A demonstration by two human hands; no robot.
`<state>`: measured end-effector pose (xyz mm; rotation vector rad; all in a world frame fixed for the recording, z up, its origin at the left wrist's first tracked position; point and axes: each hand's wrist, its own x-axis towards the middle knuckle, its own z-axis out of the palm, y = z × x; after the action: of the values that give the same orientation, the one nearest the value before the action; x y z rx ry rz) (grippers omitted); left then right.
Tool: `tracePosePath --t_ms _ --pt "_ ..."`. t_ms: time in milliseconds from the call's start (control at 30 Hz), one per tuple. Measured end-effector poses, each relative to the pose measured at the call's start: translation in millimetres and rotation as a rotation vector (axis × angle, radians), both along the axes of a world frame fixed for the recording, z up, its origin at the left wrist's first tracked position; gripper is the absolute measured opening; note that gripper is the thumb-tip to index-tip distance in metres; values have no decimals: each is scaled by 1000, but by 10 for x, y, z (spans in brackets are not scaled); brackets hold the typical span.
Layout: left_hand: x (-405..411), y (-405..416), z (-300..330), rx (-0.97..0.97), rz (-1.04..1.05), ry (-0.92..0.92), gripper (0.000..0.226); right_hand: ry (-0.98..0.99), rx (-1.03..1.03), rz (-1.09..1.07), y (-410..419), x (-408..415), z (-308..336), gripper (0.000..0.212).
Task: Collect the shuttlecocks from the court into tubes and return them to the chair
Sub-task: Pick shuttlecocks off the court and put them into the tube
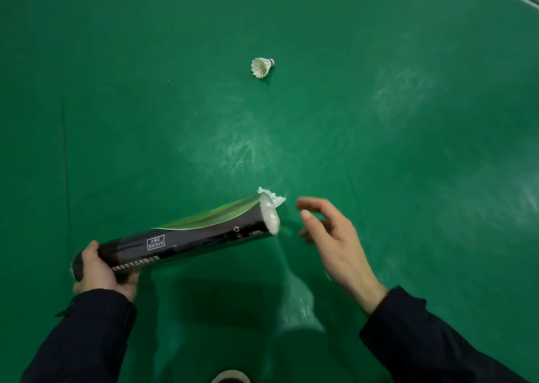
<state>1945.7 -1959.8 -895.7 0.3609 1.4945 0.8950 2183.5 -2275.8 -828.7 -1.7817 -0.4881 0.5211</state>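
So the left hand [102, 274] has its grip wrapped around the bottom end of a dark tube [186, 238], fingers curled under and thumb on top, holding it tilted so the open end points up and away from the grip. White feathers of a shuttlecock [271, 197] stick out of that open end, so it's pretty much loaded. Just past the mouth, the right hand [329, 234] hangs in the air with fingers spread and loosely bent, not touching anything. Well beyond both, another shuttlecock [262, 67] lies on its side on the green court floor [408, 149]. Both sleeves [96, 339] are dark.
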Motion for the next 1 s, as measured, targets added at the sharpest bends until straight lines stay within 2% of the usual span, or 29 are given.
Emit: tracePosePath --t_ms 100,200,233,300,333,400,467,500,567,667,767,800,933,1000 --pt "-248 48 12 -10 1 30 87 -83 -276 83 344 278 -397 52" --pt "-370 73 100 13 -20 77 81 -146 -341 237 657 367 -749 69" --pt "-392 79 127 26 -19 93 81 -179 -397 268 705 364 -848 68" --pt "-426 122 158 55 -11 113 82 -199 -454 228 708 323 -886 50" --pt "-441 142 165 61 -8 102 80 -161 -388 142 647 289 -853 35" --pt "-433 162 155 40 -10 53 71 -3 -77 -116 419 180 -625 10" --pt "-376 133 131 18 -47 30 57 106 252 -322 143 49 -276 20" --pt "-336 104 125 6 -70 24 52 96 365 -344 39 -29 -96 24" --pt "-268 52 83 6 -94 32 50 10 473 -249 -34 -184 177 27" --pt "-191 -31 48 3 -111 43 59 -64 373 -106 -1 -258 232 24" --pt "-129 -112 85 -13 -115 11 51 -217 196 -32 -11 -254 163 3" --pt "-110 -129 107 -7 -115 4 50 -243 180 -16 -24 -264 156 3" --pt "-83 -152 192 53 -106 31 69 -256 93 160 -42 -289 166 14" --pt "-80 -155 222 61 -97 48 76 -141 43 289 -59 -301 216 21"
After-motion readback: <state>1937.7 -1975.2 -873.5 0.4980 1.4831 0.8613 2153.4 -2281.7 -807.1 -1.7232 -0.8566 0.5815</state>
